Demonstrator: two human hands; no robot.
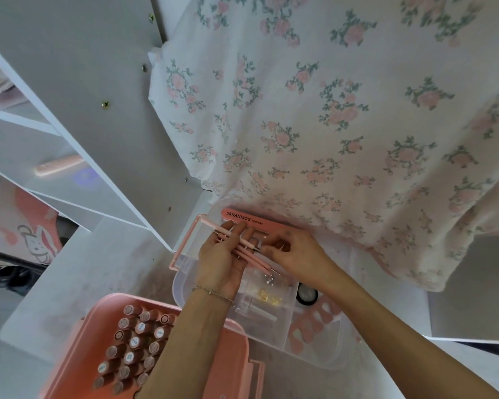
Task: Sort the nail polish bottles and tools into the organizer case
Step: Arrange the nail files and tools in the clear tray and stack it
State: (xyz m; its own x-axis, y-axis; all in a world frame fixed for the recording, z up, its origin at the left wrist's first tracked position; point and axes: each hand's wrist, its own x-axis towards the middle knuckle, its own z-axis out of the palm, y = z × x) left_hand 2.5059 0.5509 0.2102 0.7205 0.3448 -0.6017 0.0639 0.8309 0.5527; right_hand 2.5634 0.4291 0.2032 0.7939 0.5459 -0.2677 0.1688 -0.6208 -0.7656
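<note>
Left hand: the left hand (pixel 222 260) is held palm-up above the clear tray, forearm entering from the lower edge, a thin bracelet (pixel 212 292) at the wrist. Fingers are curled round a bundle of pink dotting tools (pixel 247 249), which lie across the palm and point toward the right hand.
Right hand: the right hand (pixel 294 254) is held palm-down, forearm entering from the lower right corner. Fingertips are bent in at the metal ends of the tools; whether a tool is pinched cannot be told.
Nail file: a pink nail file (pixel 251 219) marked SANANMOG lies just beyond both hands, against the hem of the floral cloth (pixel 343 110).
Clear tray: the clear tray (pixel 314 349) of the organizer sits below the hands, divided into compartments holding small gold and silver charms, a black round pot (pixel 307 295) and pink toe separators (pixel 311 323). Its pink handle (pixel 185 243) is at the far left end.
Pink case: the pink case (pixel 236 355) lies at lower left, touching the tray, with nail polish bottles (pixel 136 347) upright in rows.
Edges: a white shelf unit (pixel 78 110) borders the left side; the cloth overhangs the far and right side.
</note>
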